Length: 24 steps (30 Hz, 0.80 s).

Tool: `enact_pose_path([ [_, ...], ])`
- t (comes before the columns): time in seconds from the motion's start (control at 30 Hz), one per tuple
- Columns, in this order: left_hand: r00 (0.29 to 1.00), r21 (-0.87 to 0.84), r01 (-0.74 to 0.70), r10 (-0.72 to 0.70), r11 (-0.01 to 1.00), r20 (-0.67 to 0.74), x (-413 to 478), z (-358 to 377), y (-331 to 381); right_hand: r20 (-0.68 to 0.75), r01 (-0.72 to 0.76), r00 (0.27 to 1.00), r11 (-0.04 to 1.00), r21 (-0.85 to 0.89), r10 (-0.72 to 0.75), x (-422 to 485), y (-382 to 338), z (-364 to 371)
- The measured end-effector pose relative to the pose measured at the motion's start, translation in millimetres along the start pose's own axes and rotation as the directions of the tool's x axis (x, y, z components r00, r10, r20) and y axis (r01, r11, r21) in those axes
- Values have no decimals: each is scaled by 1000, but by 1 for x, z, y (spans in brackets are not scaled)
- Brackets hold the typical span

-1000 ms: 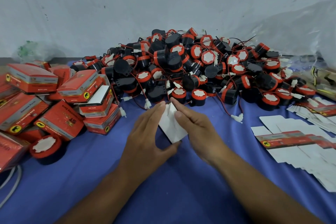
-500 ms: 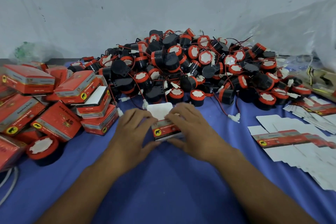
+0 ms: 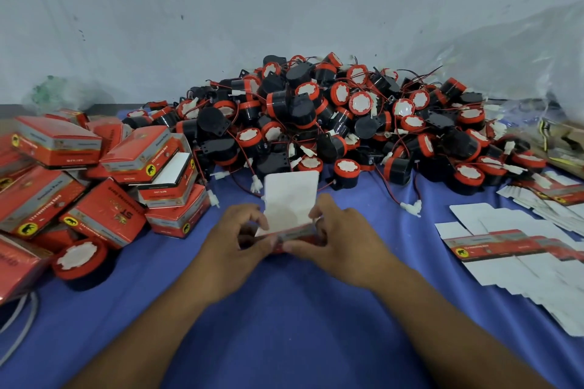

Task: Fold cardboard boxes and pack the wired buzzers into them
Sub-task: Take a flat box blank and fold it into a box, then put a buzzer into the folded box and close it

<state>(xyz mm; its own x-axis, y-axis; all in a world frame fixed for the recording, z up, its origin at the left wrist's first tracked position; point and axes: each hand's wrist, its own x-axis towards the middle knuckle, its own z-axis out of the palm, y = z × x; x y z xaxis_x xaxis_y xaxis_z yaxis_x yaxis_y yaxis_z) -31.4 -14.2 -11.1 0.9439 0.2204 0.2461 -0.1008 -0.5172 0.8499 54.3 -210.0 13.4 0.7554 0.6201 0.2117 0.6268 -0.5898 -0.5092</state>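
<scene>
Cardboard, red outside and white within, is pinched between our fingers (image 3: 252, 215). Our left hand (image 3: 234, 246) and right hand (image 3: 344, 243) each curl round one end of the half-formed cardboard box (image 3: 290, 202), its white flap standing upright, low over the blue cloth surface (image 3: 284, 309). We judge the end tabs are being tucked in. If we press unevenly, the thin flap may crease or the body may collapse flat. Just beyond lies the heap of black-and-red wired buzzers (image 3: 331, 117), and a loose wire could snag the open flap. Folded red boxes (image 3: 104, 215) crowd the left; flat printed blanks (image 3: 521, 249) lie on the right.
</scene>
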Motion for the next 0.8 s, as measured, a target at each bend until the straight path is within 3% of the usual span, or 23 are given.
enact_pose_path([
  [0.07, 996, 20, -11, 9, 1000, 84, 1, -2, -2, -11, -24, 1000, 970, 240, 28, 1, 4, -1],
  [0.13, 994, 75, -43, 35, 996, 102, 0, 3, -1, -176, -58, 979, 962, 266, 108, 8, 20, -3],
  [0.2, 996, 149, -53, 43, 987, 73, -2, 7, -2, -401, -146, 903, 988, 44, 152, 15, 45, -13],
  [0.23, 998, 177, -46, 36, 983, 61, -3, 7, -3, -429, -259, 884, 958, -123, 184, 17, 59, -19],
  [0.3, 999, 197, -23, 13, 980, 47, -4, 7, -3, -281, -448, 889, 817, -363, 362, 17, 82, -29],
  [0.37, 999, 203, -12, 4, 979, 38, -5, 7, -3, -160, -516, 852, 747, -418, 498, 15, 89, -31],
  [0.47, 999, 211, -19, 12, 977, 33, -5, 8, -3, -234, -476, 879, 759, -444, 415, 17, 77, -33],
  [0.53, 1000, 211, -7, 1, 977, 26, -5, 8, -5, -254, -361, 919, 902, -236, 301, 16, 64, -36],
  [0.57, 1000, 212, -3, -1, 977, 22, -5, 8, -5, -243, -281, 930, 960, 16, 276, 13, 57, -38],
  [0.6, 1000, 214, -3, 0, 977, 17, -4, 8, -6, -234, -172, 939, 932, 318, 253, 10, 47, -41],
  [0.67, 1000, 215, -5, 3, 977, 11, -4, 8, -5, -281, 59, 936, 690, 721, 213, 4, 32, -49],
  [0.8, 1000, 202, -7, 6, 979, 8, -4, 8, -4, -406, 370, 890, 190, 909, 208, 5, 31, -63],
])
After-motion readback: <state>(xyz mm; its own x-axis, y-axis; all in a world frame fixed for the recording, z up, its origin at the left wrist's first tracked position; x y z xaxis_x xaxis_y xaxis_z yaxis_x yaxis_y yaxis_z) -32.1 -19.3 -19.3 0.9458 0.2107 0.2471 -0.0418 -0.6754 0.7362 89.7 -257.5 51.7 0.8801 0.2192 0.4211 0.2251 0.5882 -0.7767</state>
